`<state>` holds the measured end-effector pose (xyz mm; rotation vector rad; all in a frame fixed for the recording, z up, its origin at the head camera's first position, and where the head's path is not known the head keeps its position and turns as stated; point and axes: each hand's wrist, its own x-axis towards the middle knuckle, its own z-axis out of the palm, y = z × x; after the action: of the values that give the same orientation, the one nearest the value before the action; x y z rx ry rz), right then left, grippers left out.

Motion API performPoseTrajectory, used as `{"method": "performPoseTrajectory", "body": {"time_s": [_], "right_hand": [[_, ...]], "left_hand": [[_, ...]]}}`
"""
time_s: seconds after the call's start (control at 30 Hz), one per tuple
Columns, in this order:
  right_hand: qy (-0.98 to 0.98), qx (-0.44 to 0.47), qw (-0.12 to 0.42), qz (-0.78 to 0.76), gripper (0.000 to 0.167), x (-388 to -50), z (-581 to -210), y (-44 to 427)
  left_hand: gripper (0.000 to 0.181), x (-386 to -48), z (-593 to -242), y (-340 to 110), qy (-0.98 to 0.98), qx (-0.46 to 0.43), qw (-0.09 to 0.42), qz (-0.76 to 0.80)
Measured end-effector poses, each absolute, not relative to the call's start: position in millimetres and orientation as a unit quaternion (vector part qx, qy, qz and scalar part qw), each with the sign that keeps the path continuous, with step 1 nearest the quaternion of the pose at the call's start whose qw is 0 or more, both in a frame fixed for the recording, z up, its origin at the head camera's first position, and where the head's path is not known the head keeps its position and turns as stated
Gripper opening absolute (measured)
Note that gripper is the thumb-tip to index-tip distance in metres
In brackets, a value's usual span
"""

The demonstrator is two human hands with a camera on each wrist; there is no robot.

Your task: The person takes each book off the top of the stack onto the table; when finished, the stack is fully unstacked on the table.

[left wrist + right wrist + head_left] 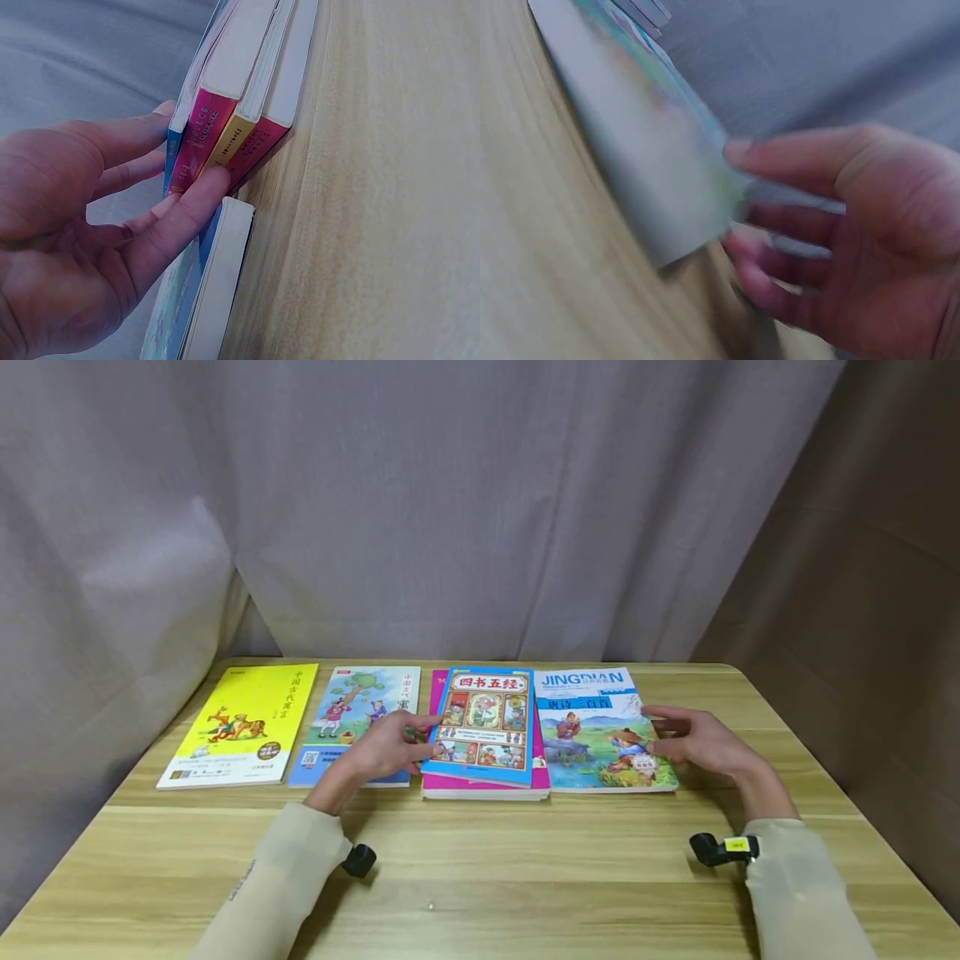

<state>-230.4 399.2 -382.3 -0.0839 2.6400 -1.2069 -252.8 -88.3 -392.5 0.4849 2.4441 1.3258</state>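
Touching stacked books (483, 727) (blue-topped) is the left hand (381, 745).

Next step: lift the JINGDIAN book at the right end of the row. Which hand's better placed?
Right, most likely. The right hand is at the outer edge of the JINGDIAN book; the left hand is at the left side of the neighbouring book pile, which lies in between.
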Motion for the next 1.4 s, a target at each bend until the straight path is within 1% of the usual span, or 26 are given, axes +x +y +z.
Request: {"method": "performPoseTrajectory", "body": {"time_s": [0.1,0.2,0.27,0.33,0.4,0.5,0.77,0.87,1.13,1.4], "right_hand": [[0.935,-0.011,0.061,-0.349,0.077,-228,-373,398],[0.934,0.006,0.009,-0.356,0.072,-225,-366,391],[0.923,0.002,-0.012,-0.383,0.069,-224,-363,382],[0.906,-0.02,-0.018,-0.423,0.065,-224,-361,370],[0.888,-0.045,-0.011,-0.458,0.062,-224,-361,357],[0.864,-0.071,0.019,-0.499,0.059,-225,-363,335],[0.835,-0.11,0.11,-0.528,0.057,-232,-381,293],[0.831,-0.122,0.13,-0.527,0.058,-232,-384,284],[0.822,-0.158,0.159,-0.524,0.057,-231,-392,264],[0.826,-0.142,0.149,-0.525,0.058,-232,-397,252]], "left_hand": [[0.058,-252,-391,-88,0.855,0.17,0.157,0.465],[0.058,-252,-390,-88,0.853,0.167,0.16,0.467],[0.059,-251,-390,-87,0.852,0.164,0.162,0.47],[0.059,-251,-390,-86,0.851,0.161,0.162,0.472],[0.059,-251,-391,-86,0.851,0.162,0.161,0.473],[0.059,-251,-391,-84,0.851,0.165,0.157,0.473],[0.059,-251,-392,-82,0.856,0.189,0.144,0.459],[0.059,-251,-393,-81,0.863,0.2,0.137,0.443],[0.061,-248,-391,-82,0.876,0.213,0.122,0.416],[0.061,-248,-392,-83,0.878,0.22,0.121,0.407]]}}
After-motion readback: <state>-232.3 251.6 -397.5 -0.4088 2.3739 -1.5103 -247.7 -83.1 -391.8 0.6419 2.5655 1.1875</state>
